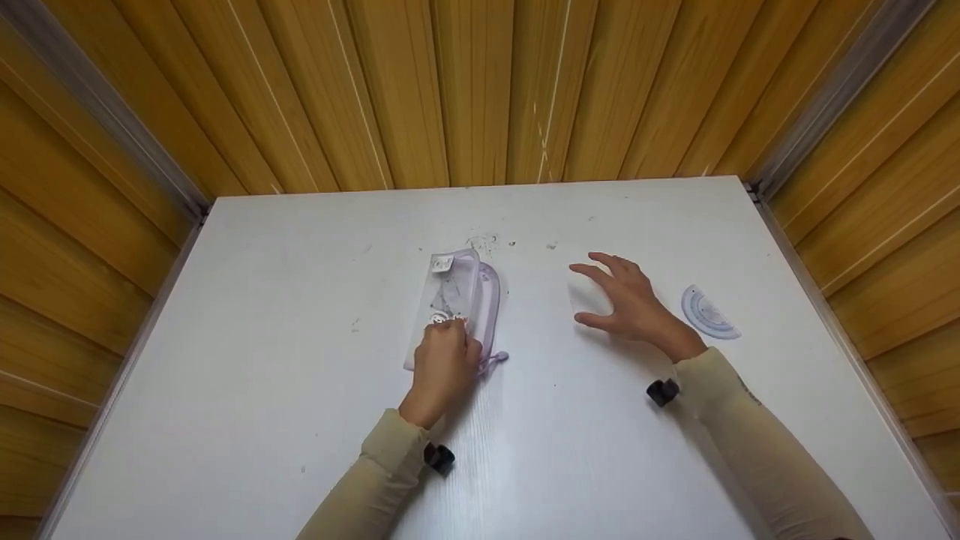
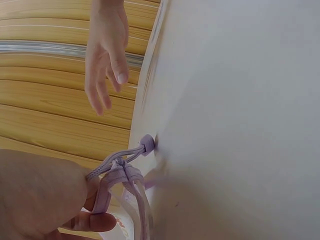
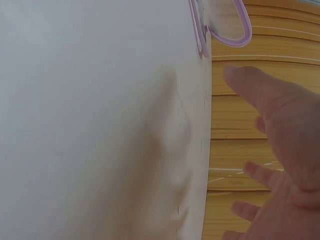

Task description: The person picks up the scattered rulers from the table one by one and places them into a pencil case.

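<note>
My left hand (image 1: 444, 358) grips the near part of a see-through zip pouch (image 1: 452, 289) with lilac trim, left of the table's middle. One clear panel is raised from the lilac-edged part beneath it, so the pouch looks unzipped. A lilac cord with a toggle (image 2: 147, 144) hangs from the zip end beside the left hand. White labels show on the clear panel. To the right, my right hand (image 1: 630, 304) hovers over the table, fingers spread and thumb apart, with nothing seen in it. Just beyond that wrist lies a clear bluish protractor (image 1: 709, 313).
The white table (image 1: 300, 420) has small dark marks (image 1: 484, 241) beyond the pouch. Wood-look panelled walls (image 1: 472, 90) stand along its back and sides. A black wrist device (image 1: 663, 391) sits at the right cuff, and another (image 1: 439, 458) at the left.
</note>
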{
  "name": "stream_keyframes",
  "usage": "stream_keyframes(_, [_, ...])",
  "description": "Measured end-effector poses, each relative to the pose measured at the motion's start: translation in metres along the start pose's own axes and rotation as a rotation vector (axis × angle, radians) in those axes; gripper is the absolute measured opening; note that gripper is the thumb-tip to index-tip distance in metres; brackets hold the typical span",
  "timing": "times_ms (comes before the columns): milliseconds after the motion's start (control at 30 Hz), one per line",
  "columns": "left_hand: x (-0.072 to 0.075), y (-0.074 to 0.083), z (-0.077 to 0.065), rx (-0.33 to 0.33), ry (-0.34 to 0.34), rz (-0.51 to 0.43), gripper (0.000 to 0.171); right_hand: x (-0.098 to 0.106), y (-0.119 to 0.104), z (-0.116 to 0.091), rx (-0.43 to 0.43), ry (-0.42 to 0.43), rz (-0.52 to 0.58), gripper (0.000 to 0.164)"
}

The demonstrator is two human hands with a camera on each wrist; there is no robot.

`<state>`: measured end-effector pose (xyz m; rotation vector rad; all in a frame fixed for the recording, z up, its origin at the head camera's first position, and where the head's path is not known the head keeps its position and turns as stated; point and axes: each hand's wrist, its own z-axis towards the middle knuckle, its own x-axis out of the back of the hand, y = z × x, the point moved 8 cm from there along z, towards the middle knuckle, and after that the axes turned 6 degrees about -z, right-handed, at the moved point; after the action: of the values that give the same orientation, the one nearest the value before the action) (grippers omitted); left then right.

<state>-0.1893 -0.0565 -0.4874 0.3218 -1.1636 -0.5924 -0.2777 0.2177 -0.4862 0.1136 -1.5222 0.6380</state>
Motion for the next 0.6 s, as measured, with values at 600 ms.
stream_keyframes(600, [-0.001,-0.001,0.000,0.004,-0.006,-0.012,0.011,0.023,0.057,-0.039,-0.088,0.027,0.020,0.074])
